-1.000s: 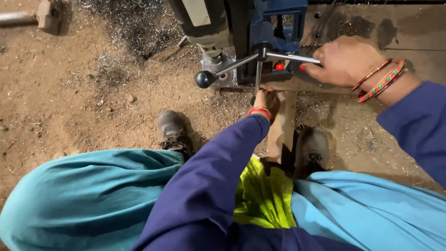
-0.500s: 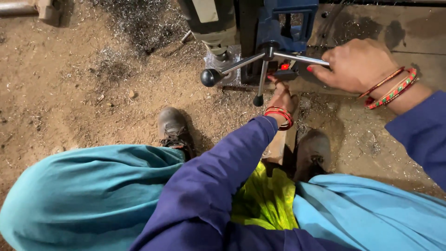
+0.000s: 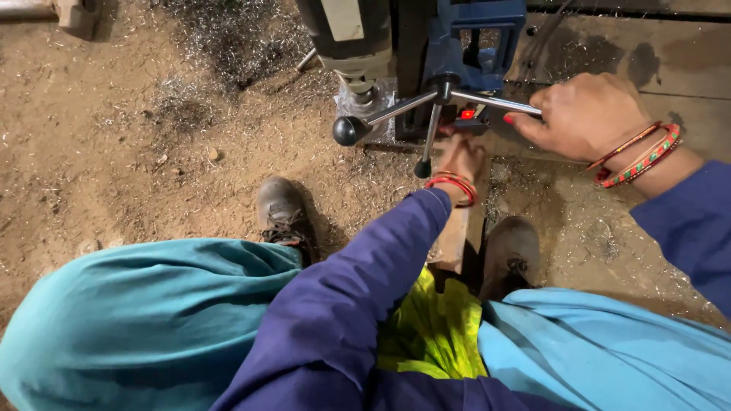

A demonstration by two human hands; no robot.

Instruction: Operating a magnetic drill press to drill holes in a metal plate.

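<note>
A blue drilling machine (image 3: 476, 38) stands on a steel plate (image 3: 685, 68) at the top of the head view. Its feed handle has three steel spokes; one ends in a black ball knob (image 3: 347, 130). My right hand (image 3: 586, 114) is closed around the right spoke (image 3: 495, 102). My left hand (image 3: 459, 158) reaches under the handle hub to the machine's base beside a lit red switch (image 3: 467, 114); its fingers are hidden. A grey motor housing (image 3: 354, 34) hangs left of the blue body.
Metal shavings (image 3: 221, 46) litter the sandy ground at the top left and around the machine. My two dusty shoes (image 3: 283, 209) (image 3: 510, 247) sit on either side of a wooden block (image 3: 457, 236). A yellow-green vest hangs between my knees.
The view has shifted slightly and the spoked handle has turned a little under my right hand. My left hand has stayed at the machine's base.
</note>
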